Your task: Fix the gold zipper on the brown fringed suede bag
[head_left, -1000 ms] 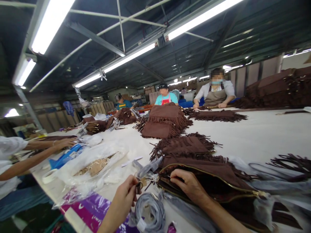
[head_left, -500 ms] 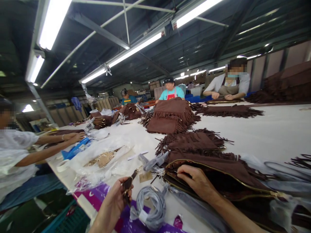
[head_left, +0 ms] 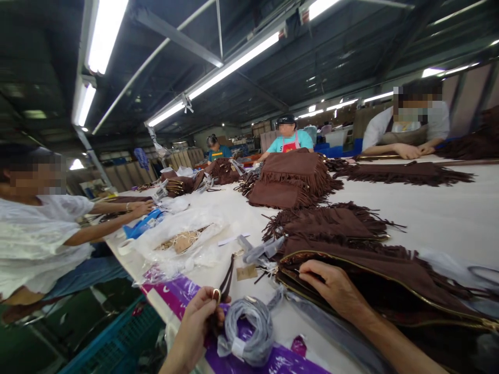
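Note:
My left hand [head_left: 203, 319] is closed on a dark brown leather strap [head_left: 226, 278] with a gold ring at the fingertips. Beside it lies a coil of grey wrapped cord [head_left: 249, 332]. At the right, my right hand [head_left: 331, 288] pinches the near edge of an open brown fringed bag [head_left: 374, 259] with a gold zipper. A small white bit shows at its fingertips, too small to make out. Between the hands a tan tag [head_left: 247, 272] rests on the table.
Brown fringed bags [head_left: 288, 171] are piled ahead. Clear plastic [head_left: 156, 244] and purple plastic sheet [head_left: 179, 291] cover the table's left part. A teal basket [head_left: 117, 337] stands below the edge. People work at the left, the far side and the right.
The view has turned left, so things appear further right. The strap in my left hand now hangs more openly, with its gold ring showing. My right hand stays at the bag's edge.

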{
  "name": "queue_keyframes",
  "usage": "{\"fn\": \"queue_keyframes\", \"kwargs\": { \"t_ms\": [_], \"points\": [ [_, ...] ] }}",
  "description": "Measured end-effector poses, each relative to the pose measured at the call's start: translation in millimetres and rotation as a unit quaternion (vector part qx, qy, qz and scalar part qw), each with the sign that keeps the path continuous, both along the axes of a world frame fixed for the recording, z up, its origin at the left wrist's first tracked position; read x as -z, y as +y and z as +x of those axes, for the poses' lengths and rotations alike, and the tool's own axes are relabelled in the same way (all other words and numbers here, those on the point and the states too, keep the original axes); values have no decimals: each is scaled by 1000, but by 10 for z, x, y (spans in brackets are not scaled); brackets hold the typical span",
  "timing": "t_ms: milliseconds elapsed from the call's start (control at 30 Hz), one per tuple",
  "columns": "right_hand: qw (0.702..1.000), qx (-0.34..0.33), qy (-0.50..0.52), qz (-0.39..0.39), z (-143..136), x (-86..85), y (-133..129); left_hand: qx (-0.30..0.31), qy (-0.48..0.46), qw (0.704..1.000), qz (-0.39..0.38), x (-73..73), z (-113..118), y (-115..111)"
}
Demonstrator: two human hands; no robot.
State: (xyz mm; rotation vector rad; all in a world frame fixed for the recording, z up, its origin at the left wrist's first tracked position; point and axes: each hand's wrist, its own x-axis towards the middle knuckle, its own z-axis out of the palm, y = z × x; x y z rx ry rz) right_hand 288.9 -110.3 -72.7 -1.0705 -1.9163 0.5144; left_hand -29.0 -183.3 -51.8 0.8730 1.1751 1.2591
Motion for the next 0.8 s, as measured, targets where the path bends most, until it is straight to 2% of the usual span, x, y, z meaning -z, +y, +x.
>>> {"fn": "queue_keyframes", "kwargs": {
  "t_ms": [100,200,300,400,467,533,633,800],
  "points": [
    [1000,-5,-6,2,6,20,7,-4,-35,999,-10,-12,-47,-15],
    [1000,-2,-5,1,4,6,0,-23,-7,1000,-8,-30,-85,-45],
    [1000,-4,-2,-3,-2,-27,-11,-33,114,991,57,-132,-47,-81],
    [1000,-5,4,-10,-11,-51,-19,-45,267,945,184,-336,99,-69],
    [1000,-2,13,-5,-18,-57,-22,-35,317,920,227,-490,247,8],
    [1000,0,25,0,-25,-60,-26,-3,292,929,229,-630,423,156],
    [998,2,55,-11,-29,-61,-31,46,191,955,223,-806,726,468],
    [990,12,131,-50,-19,-39,9,69,46,972,220,-990,1237,909]
  ]
}}
